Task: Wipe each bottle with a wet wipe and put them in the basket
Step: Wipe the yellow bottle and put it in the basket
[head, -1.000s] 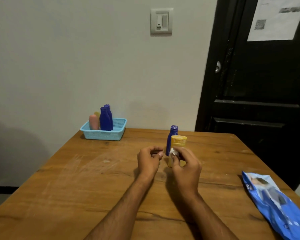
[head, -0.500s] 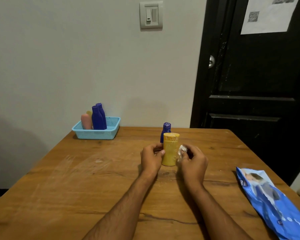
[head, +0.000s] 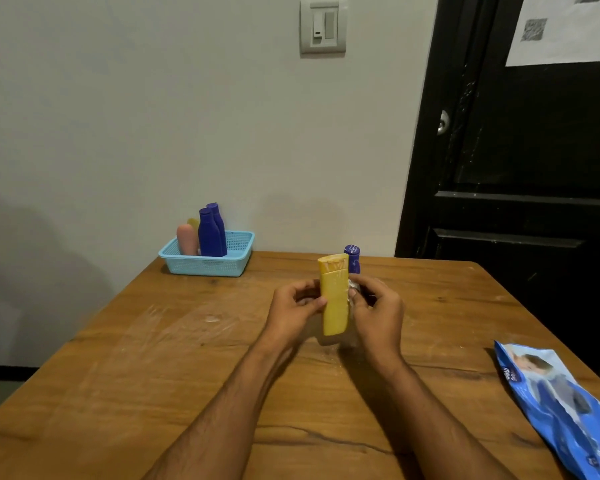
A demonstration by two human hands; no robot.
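A yellow bottle (head: 334, 299) stands upright between my hands at the middle of the wooden table (head: 153, 375). My left hand (head: 293, 311) grips its left side. My right hand (head: 378, 315) holds a small white wet wipe (head: 353, 289) against the bottle's right side. Behind the yellow bottle a blue bottle (head: 353, 259) stands on the table, mostly hidden. A light blue basket (head: 207, 263) at the table's far left holds two blue bottles (head: 210, 233), a pink bottle (head: 186, 240) and a yellow one behind them.
A blue wet-wipe pack (head: 565, 407) lies at the table's right edge. A white wall is behind the table, a black door (head: 520, 168) to the right. Wet streaks show on the wood left of my hands.
The yellow bottle now shows more of its length above my hands. My right hand has slid the wipe along its right side. The camera view has shifted.
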